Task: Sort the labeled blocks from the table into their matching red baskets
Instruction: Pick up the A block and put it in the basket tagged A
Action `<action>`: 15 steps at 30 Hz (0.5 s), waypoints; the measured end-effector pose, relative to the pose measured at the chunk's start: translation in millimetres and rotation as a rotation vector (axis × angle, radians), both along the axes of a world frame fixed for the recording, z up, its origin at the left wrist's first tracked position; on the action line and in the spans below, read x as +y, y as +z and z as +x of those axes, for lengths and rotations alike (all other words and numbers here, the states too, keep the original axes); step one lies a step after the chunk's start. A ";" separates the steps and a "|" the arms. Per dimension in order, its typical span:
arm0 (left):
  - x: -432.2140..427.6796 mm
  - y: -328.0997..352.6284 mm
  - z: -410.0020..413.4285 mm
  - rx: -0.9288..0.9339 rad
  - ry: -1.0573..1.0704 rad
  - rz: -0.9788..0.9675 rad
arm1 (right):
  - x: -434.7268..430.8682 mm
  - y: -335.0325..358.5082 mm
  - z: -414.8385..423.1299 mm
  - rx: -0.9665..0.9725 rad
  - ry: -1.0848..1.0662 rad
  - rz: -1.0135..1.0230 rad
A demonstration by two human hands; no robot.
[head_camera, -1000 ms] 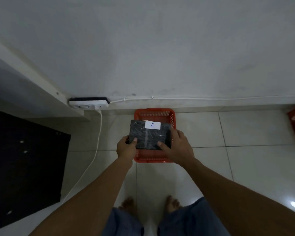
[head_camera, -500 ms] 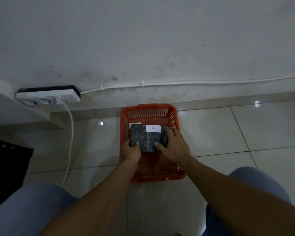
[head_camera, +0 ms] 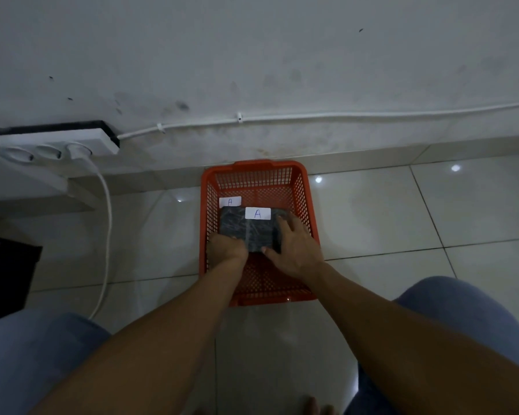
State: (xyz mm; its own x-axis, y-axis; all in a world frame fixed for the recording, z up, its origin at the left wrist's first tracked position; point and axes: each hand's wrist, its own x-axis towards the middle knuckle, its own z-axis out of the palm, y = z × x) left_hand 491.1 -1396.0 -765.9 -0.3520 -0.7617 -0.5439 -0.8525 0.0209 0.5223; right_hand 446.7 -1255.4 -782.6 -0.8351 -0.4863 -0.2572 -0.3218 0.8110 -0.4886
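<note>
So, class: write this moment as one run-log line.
phase: placing | object: black block labeled A | holder: left hand + right hand | location: inside red basket tagged A | released: no

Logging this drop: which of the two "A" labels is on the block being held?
The nearer, larger "A" label, on the dark block both hands grip. The smaller "A" label lies behind it, inside the red basket.

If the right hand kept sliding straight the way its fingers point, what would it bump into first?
The right hand already lies on the dark block; straight on, its fingers would likely cross the block's white A label, then reach the red basket's far wall. Depth is uncertain.
</note>
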 end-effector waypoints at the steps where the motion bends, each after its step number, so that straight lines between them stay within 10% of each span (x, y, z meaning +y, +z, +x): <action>1: -0.4 0.4 1.1 -0.011 -0.020 0.001 | -0.8 0.4 1.0 0.003 0.003 0.003; 9: 6.9 -6.1 22.0 0.074 -0.657 -0.350 | 1.4 12.8 -4.8 0.105 -0.033 0.001; 15: 4.1 -23.5 29.9 -0.233 -1.098 -0.256 | 13.8 14.4 -9.9 0.119 -0.118 0.122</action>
